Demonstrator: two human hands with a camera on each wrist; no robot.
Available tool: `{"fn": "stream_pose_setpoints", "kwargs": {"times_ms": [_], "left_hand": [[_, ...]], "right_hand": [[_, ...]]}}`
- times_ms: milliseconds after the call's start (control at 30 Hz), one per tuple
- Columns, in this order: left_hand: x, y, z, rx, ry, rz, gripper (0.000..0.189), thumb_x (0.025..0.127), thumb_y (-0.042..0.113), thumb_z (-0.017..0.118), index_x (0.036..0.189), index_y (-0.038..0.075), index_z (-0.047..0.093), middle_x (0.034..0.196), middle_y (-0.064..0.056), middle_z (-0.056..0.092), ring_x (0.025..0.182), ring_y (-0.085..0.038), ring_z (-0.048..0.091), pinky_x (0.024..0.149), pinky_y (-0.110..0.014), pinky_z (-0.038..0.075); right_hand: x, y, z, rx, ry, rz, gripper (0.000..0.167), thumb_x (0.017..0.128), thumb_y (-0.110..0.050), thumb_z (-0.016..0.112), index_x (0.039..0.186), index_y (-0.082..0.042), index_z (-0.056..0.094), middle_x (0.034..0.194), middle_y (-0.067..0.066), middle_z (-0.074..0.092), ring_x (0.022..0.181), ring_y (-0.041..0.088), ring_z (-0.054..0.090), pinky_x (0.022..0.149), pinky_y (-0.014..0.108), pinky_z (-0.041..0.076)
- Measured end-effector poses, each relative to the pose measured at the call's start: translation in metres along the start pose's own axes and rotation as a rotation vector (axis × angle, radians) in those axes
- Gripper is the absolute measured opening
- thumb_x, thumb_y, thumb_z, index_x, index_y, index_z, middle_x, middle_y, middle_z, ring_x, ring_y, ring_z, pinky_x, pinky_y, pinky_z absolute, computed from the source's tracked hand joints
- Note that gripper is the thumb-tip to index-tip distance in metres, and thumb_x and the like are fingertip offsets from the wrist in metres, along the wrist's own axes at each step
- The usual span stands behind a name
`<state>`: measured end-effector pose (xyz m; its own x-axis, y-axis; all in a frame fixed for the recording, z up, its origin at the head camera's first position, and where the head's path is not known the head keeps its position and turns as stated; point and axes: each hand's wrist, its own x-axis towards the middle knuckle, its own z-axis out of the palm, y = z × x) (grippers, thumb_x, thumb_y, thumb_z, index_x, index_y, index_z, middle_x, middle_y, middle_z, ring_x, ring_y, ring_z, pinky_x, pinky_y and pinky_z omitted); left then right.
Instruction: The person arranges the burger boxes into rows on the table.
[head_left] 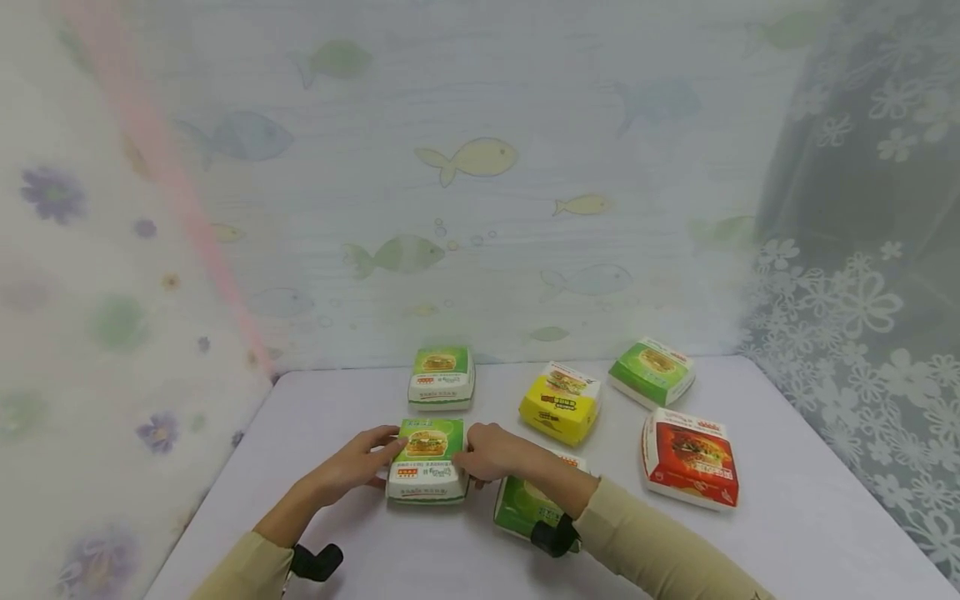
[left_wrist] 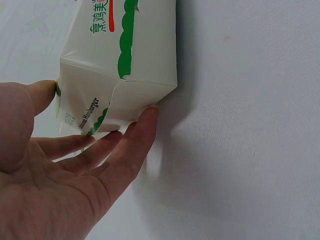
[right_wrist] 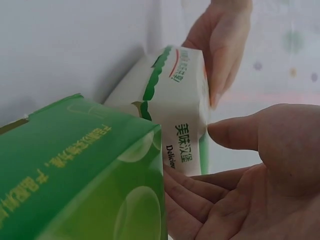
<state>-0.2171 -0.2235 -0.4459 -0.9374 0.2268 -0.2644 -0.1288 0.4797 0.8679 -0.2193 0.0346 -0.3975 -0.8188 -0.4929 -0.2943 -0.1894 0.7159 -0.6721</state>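
Observation:
A green-and-white burger box (head_left: pixel 426 483) sits on the table between my two hands, its burger picture facing up. My left hand (head_left: pixel 358 465) grips its left side, thumb at the top edge and fingers along the side wall, as the left wrist view shows on the box's white end (left_wrist: pixel 85 95). From the right, my right hand (head_left: pixel 495 452) holds the opposite side, thumb near the top edge and fingers lower on the side. Another green box (head_left: pixel 525 504) lies under my right forearm, partly hidden by it; its green side (right_wrist: pixel 90 170) fills the lower left of the right wrist view.
Behind the held box stands another green-and-white box (head_left: pixel 441 379). To the right are a yellow box (head_left: pixel 558 404), a tilted green box (head_left: pixel 651 372) and a red box (head_left: pixel 690 458). The white table (head_left: pixel 337 400) ends at a fish-printed curtain (head_left: pixel 480 275).

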Motion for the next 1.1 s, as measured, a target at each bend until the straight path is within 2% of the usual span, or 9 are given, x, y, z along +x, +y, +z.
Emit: {"fn": "stream_pose_setpoints", "kwargs": {"times_ms": [167,400,533,633,733,867,967,1100], "left_hand": [[0.001,0.000,0.000,0.003,0.003,-0.002,0.066,0.106,0.039,0.056,0.152,-0.005,0.038,0.145,-0.023,0.048,0.108,-0.025,0.063,0.081,-0.043,0.060],[0.000,-0.001,0.001,0.008,0.015,-0.016,0.067,0.106,0.041,0.055,0.152,-0.005,0.039,0.149,-0.025,0.046,0.117,-0.030,0.060,0.082,-0.043,0.060],[-0.001,0.000,0.000,0.009,0.014,-0.026,0.066,0.106,0.041,0.054,0.152,-0.004,0.038,0.149,-0.024,0.046,0.115,-0.028,0.060,0.083,-0.042,0.059],[-0.002,0.003,-0.003,0.024,0.004,-0.021,0.068,0.107,0.042,0.053,0.154,-0.003,0.035,0.149,-0.023,0.045,0.111,-0.025,0.061,0.082,-0.042,0.059],[-0.003,0.005,-0.007,0.071,0.007,-0.004,0.072,0.106,0.047,0.053,0.156,-0.001,0.032,0.149,-0.023,0.045,0.109,-0.025,0.063,0.082,-0.042,0.060],[-0.007,0.008,-0.013,0.149,0.033,0.010,0.074,0.104,0.049,0.054,0.157,0.001,0.032,0.150,-0.023,0.045,0.113,-0.027,0.063,0.084,-0.041,0.060],[-0.012,0.010,-0.014,0.217,0.063,0.029,0.072,0.105,0.048,0.055,0.157,0.004,0.033,0.152,-0.021,0.045,0.120,-0.031,0.060,0.087,-0.043,0.058],[-0.019,0.018,-0.013,0.338,0.114,0.123,0.067,0.105,0.044,0.056,0.157,0.006,0.035,0.153,-0.020,0.045,0.127,-0.037,0.055,0.092,-0.049,0.055]], "right_hand": [[0.001,0.001,0.001,0.016,0.003,-0.003,0.025,0.100,-0.019,0.061,0.081,-0.003,0.066,0.074,0.012,0.071,0.072,0.027,0.070,0.055,0.027,0.047],[0.004,0.003,0.004,0.014,-0.004,-0.007,0.029,0.101,-0.019,0.061,0.077,-0.004,0.066,0.074,0.013,0.072,0.068,0.025,0.069,0.054,0.026,0.047],[0.002,0.002,0.002,0.014,-0.007,-0.010,0.030,0.101,-0.021,0.061,0.077,-0.003,0.068,0.075,0.014,0.073,0.072,0.029,0.072,0.055,0.026,0.048],[0.000,0.001,-0.002,0.007,-0.001,0.003,0.028,0.101,-0.024,0.062,0.083,-0.003,0.065,0.076,0.012,0.071,0.075,0.030,0.072,0.058,0.029,0.049],[-0.003,0.001,-0.008,-0.024,0.012,0.021,0.029,0.101,-0.031,0.062,0.091,-0.004,0.061,0.077,0.008,0.068,0.074,0.025,0.069,0.060,0.031,0.049],[-0.010,0.002,-0.016,-0.106,0.033,0.015,0.037,0.102,-0.037,0.062,0.101,0.000,0.065,0.078,0.005,0.068,0.074,0.020,0.065,0.065,0.033,0.051],[-0.019,0.003,-0.022,-0.164,0.045,-0.019,0.043,0.101,-0.038,0.063,0.117,0.002,0.067,0.095,0.008,0.071,0.088,0.022,0.066,0.077,0.038,0.056],[-0.036,0.006,-0.029,-0.171,0.033,-0.075,0.048,0.101,-0.038,0.064,0.134,-0.003,0.062,0.117,0.009,0.069,0.107,0.024,0.064,0.090,0.042,0.056]]}}
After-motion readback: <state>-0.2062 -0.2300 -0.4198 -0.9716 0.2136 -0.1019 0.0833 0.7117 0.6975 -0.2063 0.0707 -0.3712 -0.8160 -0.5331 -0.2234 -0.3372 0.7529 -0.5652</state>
